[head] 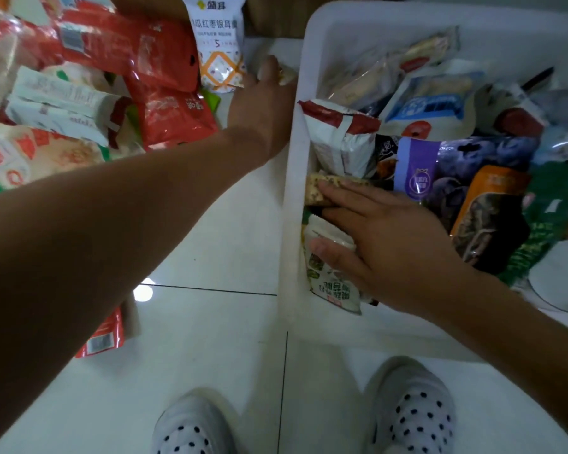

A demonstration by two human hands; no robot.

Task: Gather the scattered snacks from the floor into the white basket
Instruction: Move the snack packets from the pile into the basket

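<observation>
We press the grain bar flat with our right hand, fingers straight and slightly spread; our left hand, fingers hidden, should take the small packet squarely.

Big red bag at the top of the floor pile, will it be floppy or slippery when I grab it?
Probably floppy: the big red bag looks like creased, thin film. It is likely slippery, given its glossy glare. It seems to overlap the smaller red bag, so pulling it may shift that one.
</observation>
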